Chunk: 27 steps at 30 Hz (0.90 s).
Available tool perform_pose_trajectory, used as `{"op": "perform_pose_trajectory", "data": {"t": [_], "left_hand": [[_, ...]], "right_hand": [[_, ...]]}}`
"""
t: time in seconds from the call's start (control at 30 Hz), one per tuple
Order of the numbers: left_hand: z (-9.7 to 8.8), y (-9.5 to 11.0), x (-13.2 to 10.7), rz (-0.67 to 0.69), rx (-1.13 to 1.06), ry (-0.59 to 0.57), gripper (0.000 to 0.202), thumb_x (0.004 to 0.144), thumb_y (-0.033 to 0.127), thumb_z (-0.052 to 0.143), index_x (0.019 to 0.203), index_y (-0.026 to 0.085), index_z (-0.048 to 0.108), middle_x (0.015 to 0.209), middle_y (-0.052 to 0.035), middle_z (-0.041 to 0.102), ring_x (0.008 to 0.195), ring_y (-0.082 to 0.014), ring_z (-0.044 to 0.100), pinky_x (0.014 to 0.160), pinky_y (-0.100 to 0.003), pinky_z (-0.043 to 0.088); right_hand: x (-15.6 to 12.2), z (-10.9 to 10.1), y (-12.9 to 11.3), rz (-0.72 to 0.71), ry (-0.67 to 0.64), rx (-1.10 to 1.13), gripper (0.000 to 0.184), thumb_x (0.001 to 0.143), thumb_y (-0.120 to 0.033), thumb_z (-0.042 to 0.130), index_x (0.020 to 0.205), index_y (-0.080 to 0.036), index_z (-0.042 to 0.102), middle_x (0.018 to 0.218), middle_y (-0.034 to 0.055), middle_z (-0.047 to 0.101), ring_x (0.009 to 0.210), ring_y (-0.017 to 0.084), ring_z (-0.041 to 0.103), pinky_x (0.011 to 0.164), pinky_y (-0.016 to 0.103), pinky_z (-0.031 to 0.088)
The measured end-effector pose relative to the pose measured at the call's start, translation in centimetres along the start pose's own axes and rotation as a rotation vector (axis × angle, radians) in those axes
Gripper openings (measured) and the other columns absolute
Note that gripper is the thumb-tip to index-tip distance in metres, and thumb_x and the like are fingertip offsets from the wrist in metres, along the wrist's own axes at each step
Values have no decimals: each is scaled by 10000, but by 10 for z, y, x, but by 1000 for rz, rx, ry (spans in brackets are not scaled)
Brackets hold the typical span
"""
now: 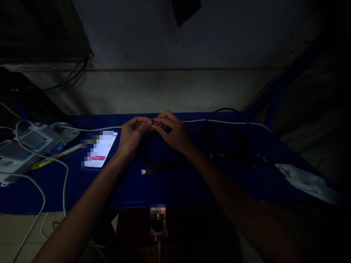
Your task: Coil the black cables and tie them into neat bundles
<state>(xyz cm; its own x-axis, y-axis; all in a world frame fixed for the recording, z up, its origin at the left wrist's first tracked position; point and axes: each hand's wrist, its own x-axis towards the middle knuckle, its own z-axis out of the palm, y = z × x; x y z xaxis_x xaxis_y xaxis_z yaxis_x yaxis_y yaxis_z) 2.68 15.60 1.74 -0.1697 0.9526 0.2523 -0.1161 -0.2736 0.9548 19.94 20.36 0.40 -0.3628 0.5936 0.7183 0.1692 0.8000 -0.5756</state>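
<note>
My left hand point(133, 132) and my right hand point(173, 130) meet above the far half of the blue table. The fingers of both are closed in a pinch on a thin dark piece, which looks like part of the black cable point(155, 165); the dim light and my fingers hide its detail. The rest of that cable lies in a loose coil just below my hands. Its plug point(144, 171), with a pale metal end, points left on the tabletop. To the left of my left wrist lies a phone point(105, 146) with its screen lit.
A second coil of black cable point(233, 140) lies on the blue table point(170, 193) to the right. Farther right is a clear plastic bag point(301, 179). White power strips point(16, 157), a yellow packet point(52, 159) and white cords crowd the left. A wall point(175, 89) stands behind.
</note>
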Motion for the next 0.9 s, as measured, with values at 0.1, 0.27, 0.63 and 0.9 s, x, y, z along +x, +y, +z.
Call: {"op": "perform_pose_trajectory", "data": {"t": [0.1, 0.27, 0.63, 0.9], "left_hand": [[-1, 0, 1, -8, -32, 1, 230, 763, 250, 869, 950, 178, 756, 894, -54, 775, 805, -169, 742, 825, -338, 634], [0, 1, 2, 9, 39, -11, 284, 760, 268, 884, 993, 175, 748, 883, -41, 754, 719, -139, 699, 725, -300, 612], [-2, 0, 1, 90, 124, -33, 205, 802, 326, 877, 943, 208, 787, 935, -53, 789, 806, -174, 728, 693, -290, 594], [1, 7, -2, 104, 189, -55, 122, 840, 314, 850, 901, 218, 806, 895, -50, 798, 823, -195, 736, 762, -332, 601]], "right_hand": [[1, 0, -1, -24, -6, -6, 136, 1022, -323, 647, 1092, -265, 748, 1088, 66, 677, 902, 201, 657, 789, 379, 564], [1, 0, -4, -18, -27, -23, 179, 1057, -343, 577, 1047, -248, 729, 1043, 61, 687, 941, 208, 661, 831, 380, 551], [5, 1, -3, 185, -11, 179, 261, 1025, -495, 603, 970, -246, 657, 982, 37, 656, 849, 170, 663, 752, 328, 568], [8, 1, -3, 333, 16, 320, 295, 949, -537, 689, 944, -246, 637, 904, 26, 700, 842, 177, 669, 777, 336, 573]]}}
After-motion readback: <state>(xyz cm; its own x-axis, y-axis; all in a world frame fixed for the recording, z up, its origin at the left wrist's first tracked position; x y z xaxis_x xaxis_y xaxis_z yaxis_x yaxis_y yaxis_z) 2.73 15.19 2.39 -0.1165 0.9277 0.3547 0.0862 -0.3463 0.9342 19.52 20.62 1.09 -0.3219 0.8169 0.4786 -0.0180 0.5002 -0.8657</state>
